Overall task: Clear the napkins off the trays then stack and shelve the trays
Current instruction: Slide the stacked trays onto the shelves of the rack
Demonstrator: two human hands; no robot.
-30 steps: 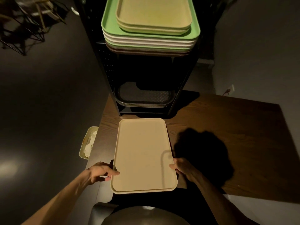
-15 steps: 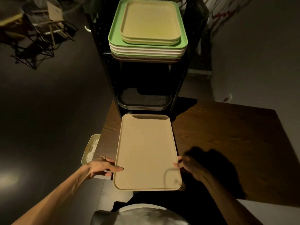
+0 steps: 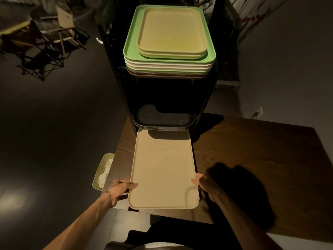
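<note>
I hold a bare beige tray (image 3: 163,170) level above the wooden table (image 3: 252,159). My left hand (image 3: 121,188) grips its left edge near the front corner, and my right hand (image 3: 204,183) grips its right edge. The tray's far end reaches under the lower shelf of the black rack (image 3: 122,91), just below a stack of dark trays (image 3: 164,121). On the rack's top sits a stack of green, white and brown trays (image 3: 129,55) with two smaller beige trays (image 3: 171,31) on it. No napkin lies on the held tray.
A pale bin (image 3: 97,177) with white crumpled napkins stands on the floor left of the table. A folding chair frame (image 3: 45,42) is at the far left. A wall outlet (image 3: 259,110) and dried branches are at the right.
Both hands have lifted the beige tray off the table and pushed it forward, so that its far end now sits under the rack's lower shelf.
</note>
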